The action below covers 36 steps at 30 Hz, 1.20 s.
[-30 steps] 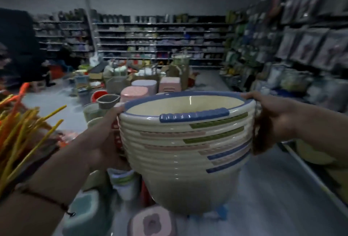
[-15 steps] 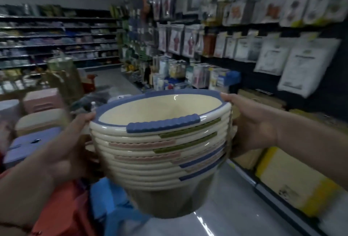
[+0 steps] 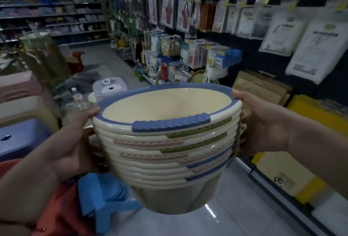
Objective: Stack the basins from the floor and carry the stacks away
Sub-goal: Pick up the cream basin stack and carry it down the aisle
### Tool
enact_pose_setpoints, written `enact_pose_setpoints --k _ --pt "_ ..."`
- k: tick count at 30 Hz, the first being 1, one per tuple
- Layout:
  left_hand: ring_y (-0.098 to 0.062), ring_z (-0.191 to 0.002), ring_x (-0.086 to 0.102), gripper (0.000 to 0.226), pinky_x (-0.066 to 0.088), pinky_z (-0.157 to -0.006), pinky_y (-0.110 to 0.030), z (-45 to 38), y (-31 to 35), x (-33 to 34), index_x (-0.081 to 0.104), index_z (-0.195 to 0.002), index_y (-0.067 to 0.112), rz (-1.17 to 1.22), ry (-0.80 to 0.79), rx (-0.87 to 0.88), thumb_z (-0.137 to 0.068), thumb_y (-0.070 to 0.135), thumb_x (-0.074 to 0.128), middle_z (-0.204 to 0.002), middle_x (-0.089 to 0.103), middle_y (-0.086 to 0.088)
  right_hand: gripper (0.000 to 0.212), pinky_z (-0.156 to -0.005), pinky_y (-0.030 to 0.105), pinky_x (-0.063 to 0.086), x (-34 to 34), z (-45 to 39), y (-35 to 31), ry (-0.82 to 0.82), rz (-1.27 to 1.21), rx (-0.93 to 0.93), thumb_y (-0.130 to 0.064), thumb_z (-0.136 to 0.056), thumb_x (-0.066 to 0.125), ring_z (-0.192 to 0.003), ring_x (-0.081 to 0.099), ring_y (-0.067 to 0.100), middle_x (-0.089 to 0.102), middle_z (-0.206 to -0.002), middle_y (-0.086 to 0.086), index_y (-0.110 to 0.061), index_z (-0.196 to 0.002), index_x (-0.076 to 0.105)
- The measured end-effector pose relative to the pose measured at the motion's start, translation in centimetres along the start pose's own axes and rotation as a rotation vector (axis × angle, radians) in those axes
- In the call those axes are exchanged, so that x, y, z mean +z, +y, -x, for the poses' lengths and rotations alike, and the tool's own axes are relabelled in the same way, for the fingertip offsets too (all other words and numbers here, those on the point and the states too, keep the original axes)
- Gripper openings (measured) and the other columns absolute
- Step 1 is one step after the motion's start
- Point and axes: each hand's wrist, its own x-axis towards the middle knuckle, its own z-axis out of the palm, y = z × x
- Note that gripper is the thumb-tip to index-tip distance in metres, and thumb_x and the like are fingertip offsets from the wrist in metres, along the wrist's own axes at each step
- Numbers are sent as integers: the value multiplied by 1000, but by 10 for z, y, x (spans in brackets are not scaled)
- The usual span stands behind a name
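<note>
In a shop aisle with stocked shelves (image 3: 188, 19) on the right, the stack of basins (image 3: 165, 147) hangs upright above the floor (image 3: 235, 217), squarely between the left hand (image 3: 75, 141) and right hand (image 3: 263, 128), whose fingers grip opposite rims, both equally near.

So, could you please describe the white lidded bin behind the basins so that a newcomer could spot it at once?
Start at the stack of basins held between the left hand and right hand, then look just past its far-left rim. There stands a white bin beside a clear water bottle. Unlike its pink and blue neighbours, it is white, with small dark marks on its lid.
</note>
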Motion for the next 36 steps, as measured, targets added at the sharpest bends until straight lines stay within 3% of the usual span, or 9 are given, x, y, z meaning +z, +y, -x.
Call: enact_pose_setpoints --k 3,7,12,15,20,25,30,33,36 --pt "-29 -45 57 49 49 -63 -44 -29 16 -12 57 -88 16 1 66 -11 -79 64 57 -55 56 -10 78 -98 53 43 14 -33 -22 24 -33 23 -72 -73 62 -110 60 43 70 -109 26 -8 -118 65" --pt "-32 -81 58 63 46 -84 -53 -74 45 -42 64 -110 17 34 59 -28 -69 65 69 -89 61 -14 76 -101 56 42 41 -82 -58 62 -80 56 -68 -73 64 -110 60 45 70 -109 27 -8 -118 63" --pt "-34 -79 61 61 48 -81 -49 -129 93 -67 77 -93 12 -7 94 -23 -54 60 77 -91 65 -17 79 -99 56 44 68 -142 -94 63 -111 53 -72 -72 64 -108 62 44 71 -108 25 -7 -116 63" --pt "-40 -101 58 78 43 -94 -62 -165 119 -71 63 -127 19 -48 156 -24 -64 63 70 -108 60 -19 73 -98 57 44 72 -171 -113 114 -153 54 -73 -72 63 -106 62 45 72 -104 25 -10 -111 62" --pt "-34 -77 58 60 50 -77 -53 -218 152 -51 62 -106 18 -35 142 -58 -64 60 71 -77 59 -15 84 -103 58 40 48 -210 -145 111 -171 74 -76 -70 63 -109 60 45 71 -106 26 -7 -118 64" --pt "-41 -103 54 73 37 -99 -61 -280 167 -15 59 -120 18 -80 151 -94 -60 57 73 -102 58 -22 81 -104 59 38 6 -253 -177 122 -198 82 -73 -72 64 -108 60 46 71 -101 29 -4 -115 63" --pt "-34 -81 52 81 44 -71 -44 -339 183 34 59 -122 20 -35 158 -130 -52 55 76 -92 56 -20 77 -104 59 38 -48 -294 -219 96 -180 74 -71 -77 61 -103 60 46 70 -87 33 2 -99 62" --pt "-37 -85 55 90 51 -71 -49 -367 190 61 55 -136 14 34 173 -126 -58 56 73 -99 58 -23 77 -104 59 38 -74 -319 -252 82 -124 70 -71 -78 61 -103 60 46 69 -87 34 6 -86 65" --pt "-38 -88 57 86 52 -75 -52 -389 199 77 55 -135 14 89 213 -113 -62 57 72 -105 58 -24 72 -104 60 37 -89 -343 -288 37 -80 58 -70 -79 59 -106 60 47 70 -97 33 -1 -99 68"
